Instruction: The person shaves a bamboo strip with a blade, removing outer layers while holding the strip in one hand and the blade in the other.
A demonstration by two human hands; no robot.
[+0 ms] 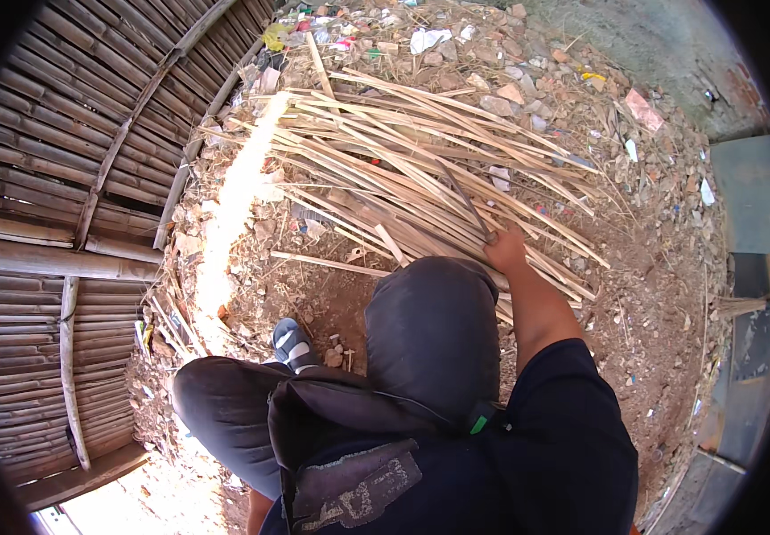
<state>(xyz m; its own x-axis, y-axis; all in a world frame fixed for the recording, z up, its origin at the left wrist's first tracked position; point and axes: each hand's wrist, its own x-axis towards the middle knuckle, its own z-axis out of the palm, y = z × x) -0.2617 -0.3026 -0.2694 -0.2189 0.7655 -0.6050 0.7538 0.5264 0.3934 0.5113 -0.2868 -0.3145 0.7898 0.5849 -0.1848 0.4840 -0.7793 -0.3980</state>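
Observation:
My right hand (pixel 506 251) reaches forward over the near right side of a pile of split bamboo strips (pixel 403 160). Its fingers are closed around the near end of a slender dark tool (pixel 463 198), which looks like a long narrow blade. The tool points away and to the left across the strips; its exact kind is not clear. The pale strips lie loosely on the ground, mostly side by side, some crossing. My left hand does not show. A patch of bare skin appears at the lower edge, under my left knee.
A bamboo-slat wall (pixel 64 160) stands on the left. Stones, brick pieces and litter (pixel 501 94) cover the ground beyond the pile. A grey wall (pixel 643 53) rises at the far right, with flat panels (pixel 746 196) along the right side. My sandaled foot (pixel 294 346) stands near the strips.

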